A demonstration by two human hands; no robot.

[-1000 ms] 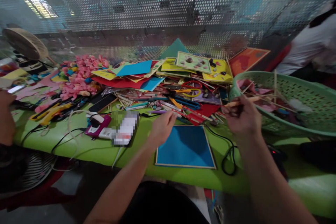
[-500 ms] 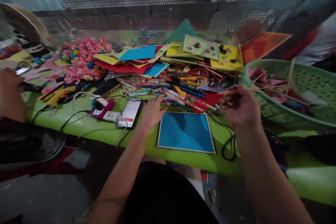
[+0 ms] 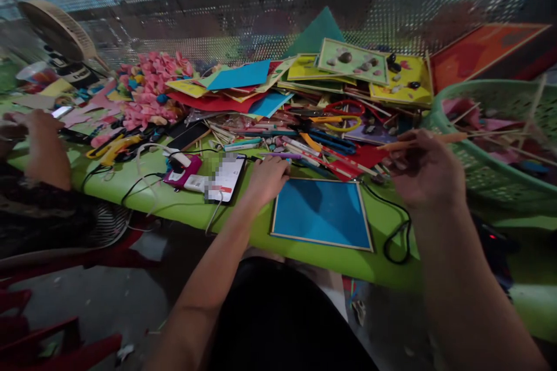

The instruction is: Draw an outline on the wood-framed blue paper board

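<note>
In the head view a blue card with a pale stick frame (image 3: 322, 213) lies flat near the table's front edge. My left hand (image 3: 268, 177) rests at its upper left corner, fingers stretched forward and holding nothing I can see. Just beyond those fingers is a purple pen (image 3: 278, 155). My right hand (image 3: 429, 174) is raised right of the card, closed around a slim orange pencil (image 3: 398, 145) held roughly level. Part of the pencil is hidden by the fingers.
A green basket (image 3: 452, 179) of scraps and sticks stands right. Behind are pens, scissors (image 3: 343, 122), stacked cards (image 3: 239, 76) and pink paper pieces (image 3: 152, 93). Left lie a phone (image 3: 230, 177), a purple power adapter (image 3: 185, 173) and cables. Another person's hand (image 3: 43, 133) is far left.
The view has shifted, so the table's things sit differently in the frame. My right hand still holds the pencil, and my left stays by the card's corner.
</note>
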